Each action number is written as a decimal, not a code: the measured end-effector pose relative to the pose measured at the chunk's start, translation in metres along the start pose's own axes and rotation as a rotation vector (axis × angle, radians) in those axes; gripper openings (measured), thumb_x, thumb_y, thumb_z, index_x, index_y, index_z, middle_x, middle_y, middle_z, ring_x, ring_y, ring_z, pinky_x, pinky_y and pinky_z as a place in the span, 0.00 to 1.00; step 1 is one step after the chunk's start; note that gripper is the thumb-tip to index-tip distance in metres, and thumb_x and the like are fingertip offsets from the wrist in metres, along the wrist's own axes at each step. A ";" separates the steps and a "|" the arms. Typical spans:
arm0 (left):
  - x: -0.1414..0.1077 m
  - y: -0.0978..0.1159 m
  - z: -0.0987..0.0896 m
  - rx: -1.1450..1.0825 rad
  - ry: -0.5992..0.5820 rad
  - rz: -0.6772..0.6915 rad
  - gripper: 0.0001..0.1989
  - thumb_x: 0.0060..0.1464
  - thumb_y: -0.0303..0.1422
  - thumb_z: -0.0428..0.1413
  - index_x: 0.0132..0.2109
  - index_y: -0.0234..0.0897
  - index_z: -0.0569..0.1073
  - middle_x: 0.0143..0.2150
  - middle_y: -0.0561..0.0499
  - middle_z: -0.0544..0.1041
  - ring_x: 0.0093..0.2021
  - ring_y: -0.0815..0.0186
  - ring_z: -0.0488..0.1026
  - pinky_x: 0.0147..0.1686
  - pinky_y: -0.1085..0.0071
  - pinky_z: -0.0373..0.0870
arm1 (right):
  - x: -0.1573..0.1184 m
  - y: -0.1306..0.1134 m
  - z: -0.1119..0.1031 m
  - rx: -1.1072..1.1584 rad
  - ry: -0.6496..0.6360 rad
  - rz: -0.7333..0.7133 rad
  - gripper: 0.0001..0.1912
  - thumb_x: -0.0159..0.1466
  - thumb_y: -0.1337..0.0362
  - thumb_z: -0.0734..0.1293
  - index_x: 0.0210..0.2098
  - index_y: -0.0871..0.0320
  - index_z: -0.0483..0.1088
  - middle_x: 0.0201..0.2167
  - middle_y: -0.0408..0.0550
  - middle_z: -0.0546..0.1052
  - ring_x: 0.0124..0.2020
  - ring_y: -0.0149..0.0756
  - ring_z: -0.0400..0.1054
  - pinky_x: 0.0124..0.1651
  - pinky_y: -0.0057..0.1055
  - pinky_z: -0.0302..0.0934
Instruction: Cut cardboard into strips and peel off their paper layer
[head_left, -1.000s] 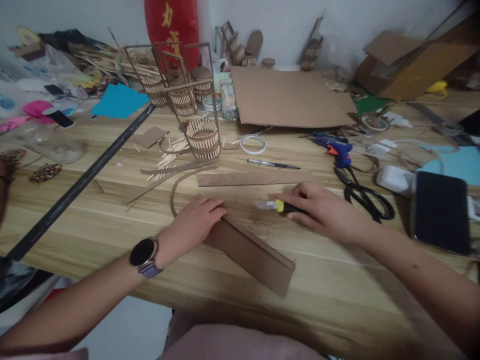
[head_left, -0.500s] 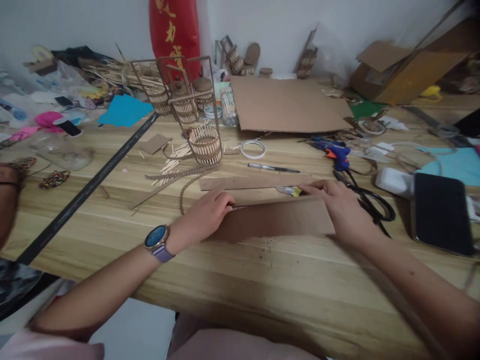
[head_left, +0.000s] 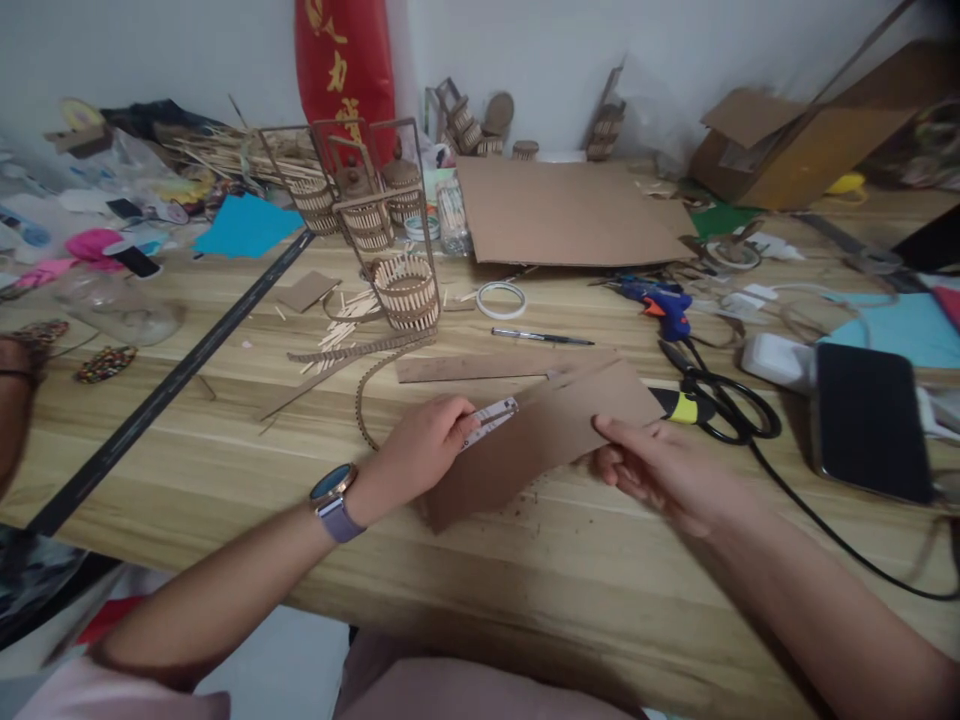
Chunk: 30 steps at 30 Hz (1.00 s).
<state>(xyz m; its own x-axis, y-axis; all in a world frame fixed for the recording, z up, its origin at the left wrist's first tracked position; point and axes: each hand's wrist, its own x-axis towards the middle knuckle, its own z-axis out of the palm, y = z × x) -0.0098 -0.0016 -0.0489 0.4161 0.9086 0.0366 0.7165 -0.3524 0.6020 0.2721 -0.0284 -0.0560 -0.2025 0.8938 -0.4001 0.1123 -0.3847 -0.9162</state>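
Note:
A brown piece of cardboard (head_left: 540,430) lies tilted between my hands, above the wooden table. My right hand (head_left: 660,470) pinches its right side, thumb on top and fingers curled below. In my left hand (head_left: 420,450), which wears a watch, a short white strip with dark print (head_left: 491,420), like a ruler, is gripped and rests over the cardboard's left part. Beyond the cardboard's right corner shows the black and yellow handle of a utility knife (head_left: 684,405); its blade is hidden. A narrow cardboard strip (head_left: 472,366) lies just behind.
Small slatted baskets with tall handles (head_left: 407,290) stand at the back left. A pen (head_left: 541,337), a tape roll (head_left: 501,300) and a large cardboard sheet (head_left: 570,210) lie ahead. To the right are black scissors (head_left: 739,410), a blue glue gun (head_left: 671,310) and a phone (head_left: 870,420).
The cardboard has turned, its right end swinging away from me and its left end nearer. The white strip now shows in my left hand. My right hand has shifted onto the cardboard's near right edge.

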 end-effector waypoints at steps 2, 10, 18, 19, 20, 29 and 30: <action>0.004 -0.002 -0.003 -0.073 0.049 -0.071 0.12 0.68 0.35 0.49 0.35 0.39 0.68 0.29 0.54 0.73 0.31 0.64 0.70 0.31 0.69 0.62 | 0.001 0.003 0.005 0.057 0.028 0.022 0.31 0.52 0.36 0.75 0.16 0.58 0.71 0.15 0.49 0.73 0.15 0.27 0.58 0.17 0.29 0.51; 0.018 -0.008 -0.023 -0.804 0.232 -0.470 0.11 0.66 0.30 0.51 0.32 0.37 0.66 0.28 0.56 0.68 0.23 0.72 0.62 0.25 0.75 0.59 | -0.004 0.009 0.011 0.034 -0.039 0.207 0.36 0.43 0.31 0.76 0.19 0.62 0.77 0.20 0.55 0.78 0.18 0.30 0.69 0.21 0.27 0.62; 0.015 0.026 -0.004 -1.434 -0.059 -0.570 0.03 0.58 0.22 0.58 0.39 0.31 0.75 0.31 0.51 0.75 0.27 0.73 0.71 0.28 0.77 0.69 | -0.009 -0.005 0.026 -0.320 -0.188 0.090 0.38 0.51 0.25 0.66 0.23 0.57 0.71 0.15 0.40 0.69 0.12 0.23 0.56 0.16 0.25 0.48; 0.014 0.031 0.000 -1.477 -0.073 -0.568 0.04 0.57 0.22 0.59 0.40 0.32 0.75 0.30 0.51 0.75 0.27 0.72 0.71 0.29 0.77 0.69 | -0.010 -0.008 0.032 -0.320 -0.160 0.042 0.35 0.53 0.28 0.67 0.23 0.57 0.69 0.16 0.39 0.69 0.13 0.23 0.57 0.17 0.25 0.50; 0.014 0.036 0.005 -1.518 -0.086 -0.565 0.04 0.57 0.21 0.59 0.40 0.32 0.75 0.30 0.51 0.75 0.28 0.72 0.71 0.30 0.77 0.70 | -0.011 -0.010 0.038 -0.316 -0.141 0.007 0.32 0.54 0.31 0.68 0.23 0.56 0.68 0.17 0.39 0.69 0.14 0.23 0.58 0.18 0.25 0.50; 0.013 0.066 0.033 -1.607 0.051 -0.535 0.12 0.51 0.20 0.62 0.43 0.34 0.74 0.34 0.54 0.75 0.31 0.74 0.71 0.31 0.77 0.67 | -0.011 -0.007 0.069 -0.204 -0.158 -0.089 0.20 0.59 0.44 0.68 0.28 0.54 0.68 0.14 0.36 0.65 0.16 0.27 0.57 0.20 0.27 0.48; 0.013 0.065 0.035 -1.603 0.068 -0.523 0.12 0.50 0.21 0.63 0.43 0.34 0.74 0.35 0.54 0.74 0.31 0.74 0.71 0.31 0.77 0.67 | -0.011 -0.006 0.068 -0.208 -0.146 -0.098 0.20 0.59 0.44 0.68 0.27 0.54 0.68 0.14 0.36 0.65 0.16 0.27 0.57 0.21 0.27 0.49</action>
<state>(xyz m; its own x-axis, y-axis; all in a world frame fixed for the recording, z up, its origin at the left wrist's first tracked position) 0.0620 -0.0205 -0.0369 0.2810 0.8682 -0.4089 -0.5075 0.4961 0.7045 0.2069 -0.0515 -0.0481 -0.3590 0.8757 -0.3230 0.2800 -0.2291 -0.9323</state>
